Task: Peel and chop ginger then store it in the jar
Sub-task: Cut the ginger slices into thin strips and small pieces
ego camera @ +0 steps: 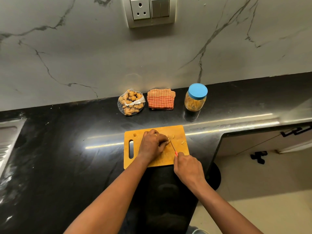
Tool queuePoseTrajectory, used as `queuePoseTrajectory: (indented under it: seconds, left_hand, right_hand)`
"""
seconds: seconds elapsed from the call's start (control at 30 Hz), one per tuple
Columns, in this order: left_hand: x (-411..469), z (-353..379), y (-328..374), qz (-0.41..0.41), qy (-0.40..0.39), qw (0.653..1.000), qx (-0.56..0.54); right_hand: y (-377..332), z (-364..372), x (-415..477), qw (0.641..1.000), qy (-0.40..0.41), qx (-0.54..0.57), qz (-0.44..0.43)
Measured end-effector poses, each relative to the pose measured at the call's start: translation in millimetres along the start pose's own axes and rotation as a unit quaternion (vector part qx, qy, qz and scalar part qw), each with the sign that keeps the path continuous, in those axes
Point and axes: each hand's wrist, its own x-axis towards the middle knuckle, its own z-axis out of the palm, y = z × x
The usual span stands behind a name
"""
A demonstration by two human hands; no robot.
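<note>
Left hand (152,145) is curled over a ginger piece (168,142) at frame centre, pinning it to the board (128,160). Right hand (188,168) is wrapped round the knife (172,144) handle, with the blade set just beside the left fingertips. Step judged: chopping. Next cut calls for fingertips tucked clear. Jar (195,98), lid on, stands above and right of the board. No writing legible.

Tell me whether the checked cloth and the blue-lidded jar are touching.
Apart. The head view shows a strip of bare black counter between the checked cloth and the blue-lidded jar.
</note>
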Motion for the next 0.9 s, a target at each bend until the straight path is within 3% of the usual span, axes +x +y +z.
queuePoseTrajectory:
  seconds: [0.9]
  left_hand:
    - [-2,1,2,0.0,0.025,1.0,-0.018]
  right_hand:
    - [-2,5,11,0.999,-0.043,0.0,-0.023]
